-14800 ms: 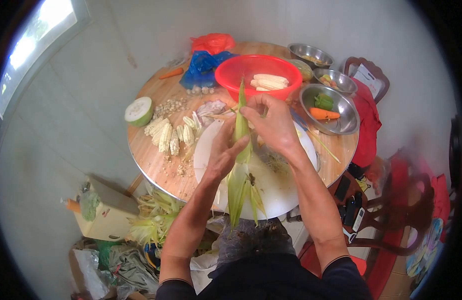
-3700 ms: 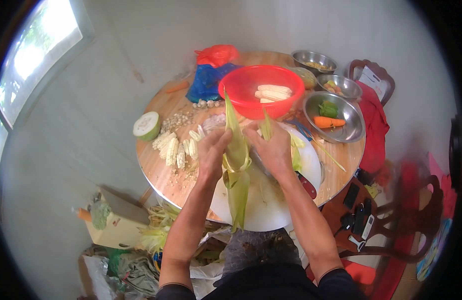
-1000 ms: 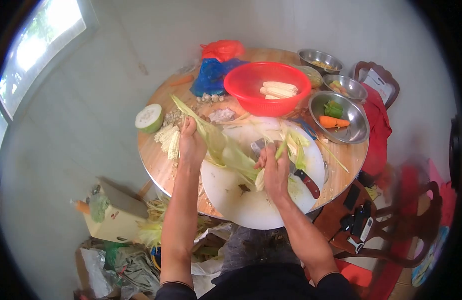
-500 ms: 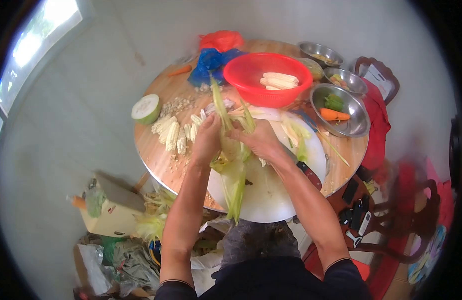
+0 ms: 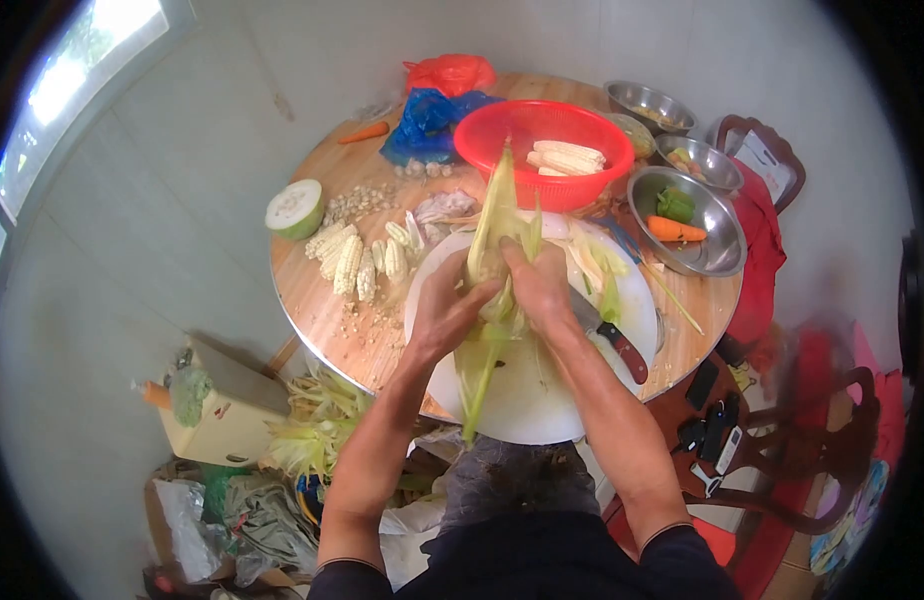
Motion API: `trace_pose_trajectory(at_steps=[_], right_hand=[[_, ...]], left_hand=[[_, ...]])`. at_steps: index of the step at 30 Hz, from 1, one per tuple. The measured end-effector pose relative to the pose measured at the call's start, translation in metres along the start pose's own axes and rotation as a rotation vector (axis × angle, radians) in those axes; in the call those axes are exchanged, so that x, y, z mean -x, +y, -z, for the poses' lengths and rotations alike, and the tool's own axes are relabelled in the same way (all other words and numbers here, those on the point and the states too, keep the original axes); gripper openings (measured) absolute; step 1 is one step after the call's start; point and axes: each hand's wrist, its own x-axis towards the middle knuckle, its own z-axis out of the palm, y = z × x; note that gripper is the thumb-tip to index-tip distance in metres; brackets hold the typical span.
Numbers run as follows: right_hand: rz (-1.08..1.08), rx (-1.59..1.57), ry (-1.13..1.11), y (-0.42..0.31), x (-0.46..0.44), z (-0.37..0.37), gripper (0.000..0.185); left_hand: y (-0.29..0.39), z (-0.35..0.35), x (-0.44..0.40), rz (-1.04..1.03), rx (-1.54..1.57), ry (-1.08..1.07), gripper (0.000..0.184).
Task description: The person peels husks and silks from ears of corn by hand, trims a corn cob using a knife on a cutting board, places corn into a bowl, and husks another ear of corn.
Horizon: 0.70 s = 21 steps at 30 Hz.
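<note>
Both hands are on an ear of corn [image 5: 497, 205] whose pale green husk is partly pulled away, with loose leaves hanging toward me. My left hand [image 5: 447, 308] is closed around its left side. My right hand [image 5: 538, 288] pinches the husk on the right, thumb pointing up. Beneath them lies a white round cutting board [image 5: 542, 412] with stripped husk leaves [image 5: 600, 270] on its right part. A knife [image 5: 622, 350] with a dark red handle rests at the board's right edge, part of its blade behind my right wrist.
Peeled cobs [image 5: 347, 262] and loose kernels lie left on the round wooden table [image 5: 322, 325], near a cut gourd [image 5: 295, 209]. A red basin [image 5: 482, 150] holds peeled corn. Metal bowls stand right; one bowl [image 5: 720, 245] contains a carrot [image 5: 676, 230] and green pepper. Husks [image 5: 317, 420] fill a spot below left.
Both hands have come lower and closer to me with the corn. The ear now stands upright between them, and the husk leaves have shifted. The view has tilted slightly.
</note>
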Motion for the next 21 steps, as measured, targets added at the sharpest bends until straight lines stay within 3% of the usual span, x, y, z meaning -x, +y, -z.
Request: trace_pose_trajectory(at_steps=[2, 3, 5, 7, 11, 15, 17, 19, 21], right_hand=[[-0.078, -0.473, -0.018, 0.015, -0.004, -0.01, 0.027], [-0.077, -0.474, -0.016, 0.014, -0.003, -0.008, 0.027], [-0.309, -0.737, -0.137, 0.01, 0.003, -0.001, 0.021], [-0.351, -0.808, -0.163, 0.017, 0.001, -0.001, 0.019], [-0.464, -0.936, -0.119, 0.021, 0.001, -0.008, 0.018], [-0.267, -0.633, -0.121, 0.009, 0.009, 0.002, 0.027], [0.228, -0.263, 0.014, 0.0, 0.011, 0.006, 0.035], [0.215, -0.196, 0.008, -0.013, 0.011, 0.017, 0.036], [0.203, -0.129, 0.007, -0.02, 0.013, 0.019, 0.037]], left_hand=[[-0.005, -0.001, 0.001, 0.019, 0.11, -0.006, 0.056], [-0.011, -0.001, 0.0, -0.004, 0.195, -0.024, 0.057], [-0.017, 0.0, 0.002, -0.025, 0.278, -0.048, 0.058], [-0.018, -0.003, 0.004, -0.162, 0.424, -0.053, 0.06], [-0.006, -0.007, 0.012, -0.164, 0.455, -0.048, 0.068], [-0.01, -0.004, 0.013, -0.216, 0.25, -0.022, 0.064], [-0.006, -0.001, 0.015, -0.22, 0.2, -0.034, 0.063], [-0.001, -0.002, 0.016, -0.115, 0.192, -0.095, 0.062], [0.0, -0.009, 0.014, -0.178, 0.107, -0.017, 0.057]])
